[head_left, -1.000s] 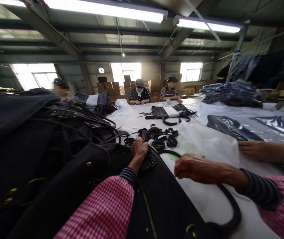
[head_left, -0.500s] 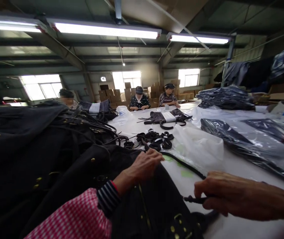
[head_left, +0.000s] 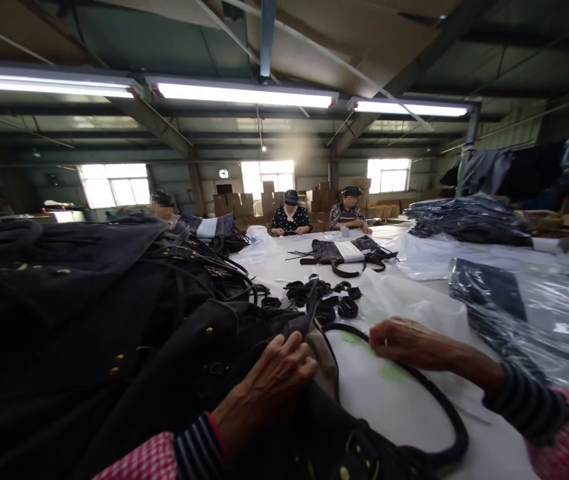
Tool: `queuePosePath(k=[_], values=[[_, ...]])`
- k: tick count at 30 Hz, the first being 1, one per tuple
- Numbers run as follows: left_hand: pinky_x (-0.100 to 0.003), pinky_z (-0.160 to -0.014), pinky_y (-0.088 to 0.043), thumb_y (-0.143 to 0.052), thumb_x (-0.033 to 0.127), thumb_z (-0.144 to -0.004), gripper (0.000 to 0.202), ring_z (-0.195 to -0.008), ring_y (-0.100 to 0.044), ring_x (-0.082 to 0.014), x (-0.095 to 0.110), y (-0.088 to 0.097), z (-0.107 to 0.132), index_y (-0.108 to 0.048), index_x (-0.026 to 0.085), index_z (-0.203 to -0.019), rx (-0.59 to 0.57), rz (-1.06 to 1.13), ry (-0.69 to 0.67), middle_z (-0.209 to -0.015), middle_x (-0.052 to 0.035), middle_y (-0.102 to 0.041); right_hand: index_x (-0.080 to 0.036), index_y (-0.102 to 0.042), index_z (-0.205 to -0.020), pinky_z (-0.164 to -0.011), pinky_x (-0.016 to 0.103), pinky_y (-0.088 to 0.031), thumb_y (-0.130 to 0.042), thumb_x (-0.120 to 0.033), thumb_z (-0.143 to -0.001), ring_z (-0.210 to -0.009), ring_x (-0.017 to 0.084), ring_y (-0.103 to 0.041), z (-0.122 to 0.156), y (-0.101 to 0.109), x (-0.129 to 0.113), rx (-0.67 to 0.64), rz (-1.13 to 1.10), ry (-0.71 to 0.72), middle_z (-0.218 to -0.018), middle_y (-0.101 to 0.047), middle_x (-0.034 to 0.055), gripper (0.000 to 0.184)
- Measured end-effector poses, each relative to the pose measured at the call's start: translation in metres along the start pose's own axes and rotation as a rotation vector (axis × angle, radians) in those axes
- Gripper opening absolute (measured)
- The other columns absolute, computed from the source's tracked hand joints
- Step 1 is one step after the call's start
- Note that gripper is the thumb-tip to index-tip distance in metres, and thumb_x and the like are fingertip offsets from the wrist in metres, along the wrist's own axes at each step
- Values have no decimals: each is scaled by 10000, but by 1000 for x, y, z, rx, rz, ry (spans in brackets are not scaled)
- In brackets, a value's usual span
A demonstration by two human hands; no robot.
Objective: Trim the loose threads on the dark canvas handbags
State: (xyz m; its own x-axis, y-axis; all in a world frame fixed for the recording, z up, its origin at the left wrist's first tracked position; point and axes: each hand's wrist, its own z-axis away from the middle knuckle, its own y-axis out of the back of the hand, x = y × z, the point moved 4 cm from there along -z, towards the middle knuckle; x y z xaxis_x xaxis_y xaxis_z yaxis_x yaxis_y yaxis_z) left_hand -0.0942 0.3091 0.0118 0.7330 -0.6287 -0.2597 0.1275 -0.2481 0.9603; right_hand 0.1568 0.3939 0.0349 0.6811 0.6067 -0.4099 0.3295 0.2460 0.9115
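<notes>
Clock directions: 12 is the far side of the desk [head_left: 379, 407], 6 the wearer.

Item 1: black fabric bag [head_left: 332, 427], brass-toned buckle fittings, lying at 6 o'clock on the near side; its mouth, a strip of grey-brown lining [head_left: 323, 360] showing, points towards 12.

Item 2: rounded black handle [head_left: 452, 407] of that bag, bowed out over the white desk towards 3 o'clock; long axis from 10 o'clock to 4.

Item 3: left hand [head_left: 274, 373], on the bag just beside the lining, at 8 o'clock from it. Grip: fingers bent over the black cloth; whether they pinch it cannot be told (fingertips partly hidden).

Item 4: right hand [head_left: 407, 343], over the upper run of the handle. Grip: fingers curled inward; contact with the handle cannot be confirmed.

Governing relation: the right hand is nearer the handle; the left is nearer the mouth, which lies at about 8 o'clock from the right hand.

Surroundings: heap of black bags [head_left: 74, 333], 9 o'clock; coiled black straps [head_left: 347, 307], 12; paper-banded bag [head_left: 322, 251], beyond the straps; translucent sheet [head_left: 414, 300], 1; plastic-wrapped dark goods [head_left: 487, 283], 2; green pieces [head_left: 393, 373], within the handle's curve.
</notes>
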Motion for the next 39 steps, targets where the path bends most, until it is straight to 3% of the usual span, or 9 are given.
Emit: queuePosePath(k=[4,8,12,16,21,24,28,32,39], values=[[-557,-1131,-306,-475,190,-958,341,-1458,-308,-343,-10,-29,4,-590,206,-1279,50,5,76,-1563,-88,-445,-191,-730,-842,-700,263,-411,-539,-186,-880,-778,181,-641,-80,-15,8,104,149,-79,-856,-723,48,195],[-707,-1049,-301,-523,205,-886,450,-1460,-203,-499,-29,-41,3,-589,218,-1330,96,-2,314,-1591,-93,-416,-165,-731,-890,-796,300,-414,-579,-233,-885,-987,247,-634,-140,-44,4,140,249,-148,-1074,-704,118,166],[-702,-952,-392,-567,129,-781,669,-1382,-277,-533,-39,-54,7,-532,299,-1427,102,30,450,-1628,-67,-357,-142,-726,-976,-833,318,-417,-624,-197,-822,-1095,289,-612,-170,-66,3,143,310,-231,-1137,-695,153,193],[-668,-903,-455,-521,33,-769,771,-1328,-376,-495,-36,-64,9,-490,392,-1451,78,27,456,-1645,-72,-309,-139,-740,-969,-759,317,-423,-620,-281,-816,-998,290,-664,-178,-52,1,163,316,-323,-1056,-731,166,241],[-481,-784,-565,-475,-11,-816,676,-1148,-562,-359,-32,-58,4,-547,364,-1374,6,36,398,-1584,-117,-383,-159,-748,-834,-661,311,-388,-596,-386,-828,-834,275,-683,-146,-3,-16,213,320,-362,-870,-743,141,274],[-410,-726,-583,-475,-11,-828,555,-1116,-573,-330,-30,-50,1,-617,327,-1245,-23,52,345,-1555,-97,-407,-166,-722,-756,-658,315,-387,-609,-380,-825,-811,271,-673,-102,5,-27,211,374,-322,-836,-729,133,252],[-381,-710,-587,-453,-42,-807,573,-1113,-556,-319,-27,-43,0,-620,313,-1225,-13,54,319,-1549,-70,-402,-169,-693,-806,-732,331,-438,-611,-294,-856,-856,264,-654,-42,-26,-32,150,389,-193,-920,-695,119,157],[-409,-758,-576,-433,-31,-826,585,-1150,-515,-330,-22,-36,1,-622,338,-1238,-19,42,252,-1545,-30,-421,-238,-652,-1113,-895,326,-462,-566,-318,-965,-1019,222,-610,-1,-66,-54,146,-56,81,-1079,-650,51,188],[-469,-858,-523,-467,-38,-756,557,-1188,-460,-336,-17,-24,4,-664,303,-1150,47,18,220,-1485,3,-500,-203,-578,-854,-853,321,-456,-389,-376,-1070,-896,189,-582,30,-94,-93,117,-294,122,-914,-628,36,336]])
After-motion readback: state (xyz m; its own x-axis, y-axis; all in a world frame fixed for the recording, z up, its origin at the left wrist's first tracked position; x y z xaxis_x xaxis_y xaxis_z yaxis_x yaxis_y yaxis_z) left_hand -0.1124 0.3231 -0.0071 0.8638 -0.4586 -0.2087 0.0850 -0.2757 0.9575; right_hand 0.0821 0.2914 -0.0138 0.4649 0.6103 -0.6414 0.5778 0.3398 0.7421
